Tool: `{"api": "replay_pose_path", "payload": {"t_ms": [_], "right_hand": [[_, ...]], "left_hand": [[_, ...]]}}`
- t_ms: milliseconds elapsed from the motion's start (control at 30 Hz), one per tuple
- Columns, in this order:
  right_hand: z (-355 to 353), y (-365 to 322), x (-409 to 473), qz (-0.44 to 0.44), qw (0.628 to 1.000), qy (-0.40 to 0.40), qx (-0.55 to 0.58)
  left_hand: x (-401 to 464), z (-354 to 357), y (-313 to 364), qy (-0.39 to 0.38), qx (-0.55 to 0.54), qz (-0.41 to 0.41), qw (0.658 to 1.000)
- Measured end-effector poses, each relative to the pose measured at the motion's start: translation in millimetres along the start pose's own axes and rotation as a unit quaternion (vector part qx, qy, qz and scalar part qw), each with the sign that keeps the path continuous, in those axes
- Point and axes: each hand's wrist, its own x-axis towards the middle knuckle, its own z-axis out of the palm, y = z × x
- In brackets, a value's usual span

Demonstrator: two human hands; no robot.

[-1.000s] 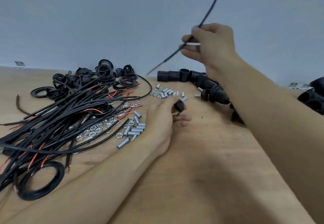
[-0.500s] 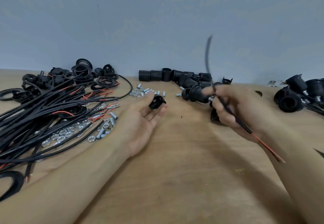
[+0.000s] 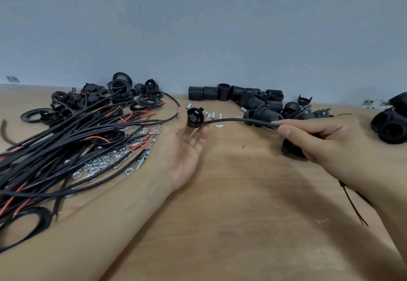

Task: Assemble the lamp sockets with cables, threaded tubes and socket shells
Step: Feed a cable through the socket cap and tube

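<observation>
**Cable met socket cap; most parts remained loose**

The work looked to be early in one socket's assembly. The left hand, palm up left of frame centre, pinched a black socket cap between thumb and fingertips, the other fingers fairly straight. The right hand, at centre right, pinched a black cable between thumb and forefinger, the remaining fingers curled beneath.

The cable's long axis ran nearly level across the middle of the frame, its leading end pointing left at the cap; whether it had entered the cap's hole could not be told. Its tail, with red and black wire ends, hung below the right wrist at lower right.

Much remained, by the look of it: a heap of cables at left, nuts and threaded tubes loose on the wooden table, and socket shells stacked against the wall at upper centre. Some black socket bodies at the right edge may have been finished units, though that was unclear.
</observation>
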Motion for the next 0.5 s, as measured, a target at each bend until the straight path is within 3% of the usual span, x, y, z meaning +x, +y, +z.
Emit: {"api": "replay_pose_path", "payload": {"t_ms": [200,500], "right_hand": [[5.1,3.3,0.8,-0.009,0.999,0.031,0.021],[8.8,-1.0,-3.2,-0.041,0.999,0.002,-0.016]], "left_hand": [[-1.8,0.7,-0.5,0.005,0.010,-0.006,1.000],[-0.7,0.8,-3.3,-0.022,0.063,0.028,0.997]]}}
